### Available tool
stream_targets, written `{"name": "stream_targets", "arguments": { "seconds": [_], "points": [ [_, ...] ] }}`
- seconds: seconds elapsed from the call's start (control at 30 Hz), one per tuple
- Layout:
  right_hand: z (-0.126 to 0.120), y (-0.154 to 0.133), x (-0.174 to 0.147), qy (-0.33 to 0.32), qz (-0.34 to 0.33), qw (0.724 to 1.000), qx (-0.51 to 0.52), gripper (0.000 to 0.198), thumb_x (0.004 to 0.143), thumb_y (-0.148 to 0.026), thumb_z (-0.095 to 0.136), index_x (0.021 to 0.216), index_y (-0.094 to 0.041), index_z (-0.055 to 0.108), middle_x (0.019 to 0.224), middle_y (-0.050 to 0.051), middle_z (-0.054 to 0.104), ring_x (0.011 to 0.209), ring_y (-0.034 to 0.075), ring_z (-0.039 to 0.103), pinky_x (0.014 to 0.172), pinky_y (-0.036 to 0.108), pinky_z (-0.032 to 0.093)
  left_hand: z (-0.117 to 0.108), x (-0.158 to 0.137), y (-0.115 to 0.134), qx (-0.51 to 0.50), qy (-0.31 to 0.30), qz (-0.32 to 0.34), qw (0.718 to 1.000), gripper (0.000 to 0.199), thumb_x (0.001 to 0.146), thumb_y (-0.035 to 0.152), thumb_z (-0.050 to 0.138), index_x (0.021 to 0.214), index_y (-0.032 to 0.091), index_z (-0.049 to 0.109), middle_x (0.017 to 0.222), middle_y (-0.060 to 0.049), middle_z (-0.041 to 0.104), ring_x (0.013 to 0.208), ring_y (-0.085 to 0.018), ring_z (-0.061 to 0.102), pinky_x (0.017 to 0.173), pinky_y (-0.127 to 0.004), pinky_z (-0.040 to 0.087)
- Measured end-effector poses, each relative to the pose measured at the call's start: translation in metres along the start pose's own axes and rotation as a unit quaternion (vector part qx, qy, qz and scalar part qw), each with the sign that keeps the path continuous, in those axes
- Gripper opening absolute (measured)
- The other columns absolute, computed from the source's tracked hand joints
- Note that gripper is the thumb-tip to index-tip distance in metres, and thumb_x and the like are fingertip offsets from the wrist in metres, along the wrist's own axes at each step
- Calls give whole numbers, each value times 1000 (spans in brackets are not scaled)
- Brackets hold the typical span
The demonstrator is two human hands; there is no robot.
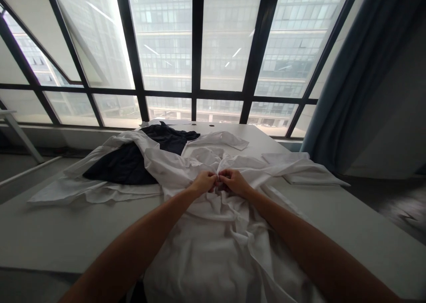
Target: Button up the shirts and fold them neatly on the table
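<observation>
A white shirt [206, 241] lies spread over the table, its collar end away from me and its lower part hanging toward me in loose folds. My left hand [204, 182] pinches the front of the shirt a little below the collar. Right beside it, my right hand [233, 181] pinches the same front from the other side, and the fingertips of both hands nearly meet. Any button between the fingers is too small to make out. One sleeve stretches left over dark cloth, the other right across the table.
Dark navy clothing [124, 165] and more white cloth [63, 190] lie on the left of the white table [29, 241]. A folded white garment [309, 177] rests at the right. Beyond stand windows [229, 41] and a blue-grey curtain [346, 76].
</observation>
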State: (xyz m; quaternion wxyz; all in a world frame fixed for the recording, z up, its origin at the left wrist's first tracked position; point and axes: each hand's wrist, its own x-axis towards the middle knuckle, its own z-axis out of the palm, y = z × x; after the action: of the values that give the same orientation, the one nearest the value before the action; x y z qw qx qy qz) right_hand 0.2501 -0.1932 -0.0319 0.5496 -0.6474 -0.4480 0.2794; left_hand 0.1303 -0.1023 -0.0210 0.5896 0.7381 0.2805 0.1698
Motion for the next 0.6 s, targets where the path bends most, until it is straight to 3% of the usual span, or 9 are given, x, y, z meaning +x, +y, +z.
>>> {"name": "stream_targets", "arguments": {
  "seconds": [0.3, 0.6],
  "points": [
    [-3, -3, -1, -21, -2, 1000, -4, 17, 69, -30, 68, 74, -15, 61, 54, -3, 62, 40, 7, 52, 36, 16, 39, -3, 3, 2, -25, -15, -26, 999, 18, 85, 24, 59, 72, 10, 60, 57, 2, 58, 36, -2, 42, 37, -15, 27],
    [-2, 0, -2, -9, -17, 999, -36, 13, 70, -29, 64, 72, -17, 61, 57, -2, 63, 43, 9, 56, 36, 16, 40, -3, -1, 3, -30, -11, -39, 999, 24, 90, 23, 52, 72, 10, 60, 62, 1, 60, 36, -3, 43, 37, -16, 28]
  ]
}}
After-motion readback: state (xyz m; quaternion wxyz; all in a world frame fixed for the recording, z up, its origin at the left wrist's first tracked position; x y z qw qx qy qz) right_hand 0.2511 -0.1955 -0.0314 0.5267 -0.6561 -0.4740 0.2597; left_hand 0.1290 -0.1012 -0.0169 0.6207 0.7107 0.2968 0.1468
